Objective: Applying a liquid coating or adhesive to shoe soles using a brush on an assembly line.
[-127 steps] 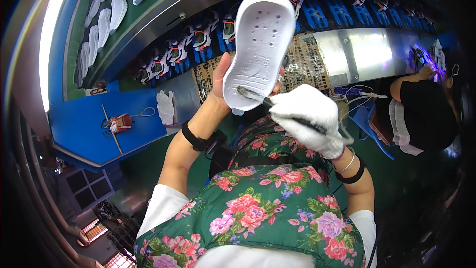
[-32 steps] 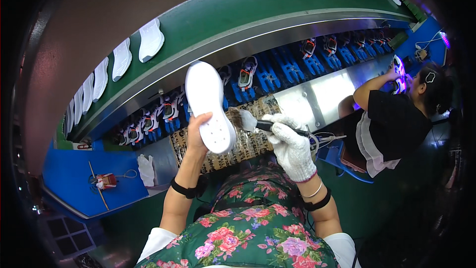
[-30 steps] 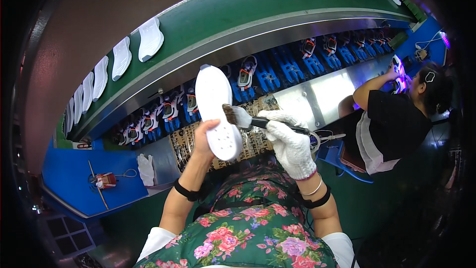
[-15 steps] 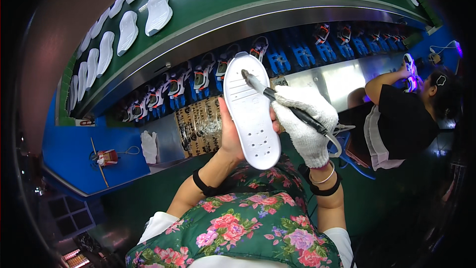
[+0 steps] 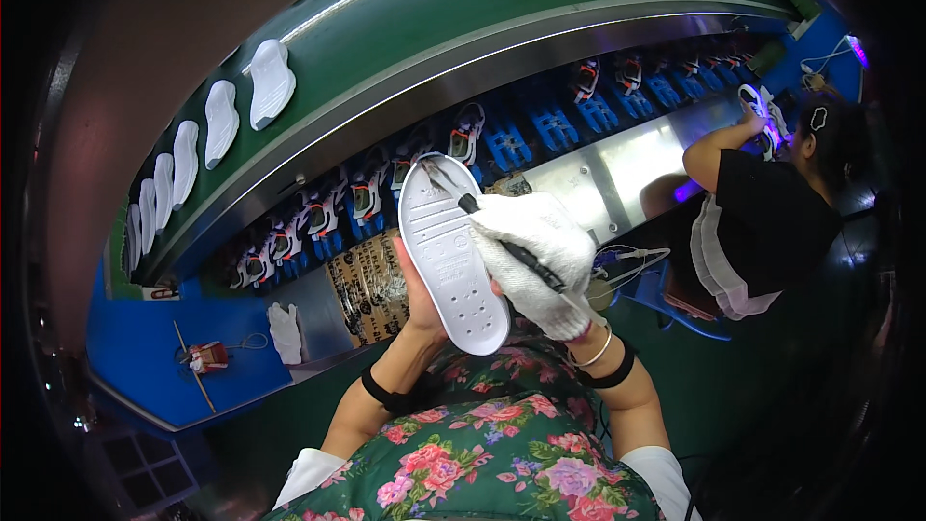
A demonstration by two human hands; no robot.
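Held up in front of me is a white shoe sole [image 5: 442,256] with ridges across its upper half and small holes near its lower end. My bare left hand [image 5: 422,294] grips it from behind along its left edge, with fingertips showing at the right edge. My right hand [image 5: 542,256], in a white knitted glove, is wrapped round a brush [image 5: 470,203] with a dark handle. The brush's bristles touch the sole's top end, inside the rim. A tube or cord runs from the rear of the handle by my wrist.
Beyond the sole, a rack carries sandal uppers [image 5: 367,198] on blue holders [image 5: 552,130]. Several white soles [image 5: 221,121] lie on the green conveyor belt [image 5: 386,24] above. A co-worker [image 5: 772,203] sits at right, holding a shoe. At left stands a blue table [image 5: 145,357].
The brush has moved from the sole's ridged area to its top end. Sole and hands have shifted left and lower in view. Soles on the belt appear displaced as the view turned.
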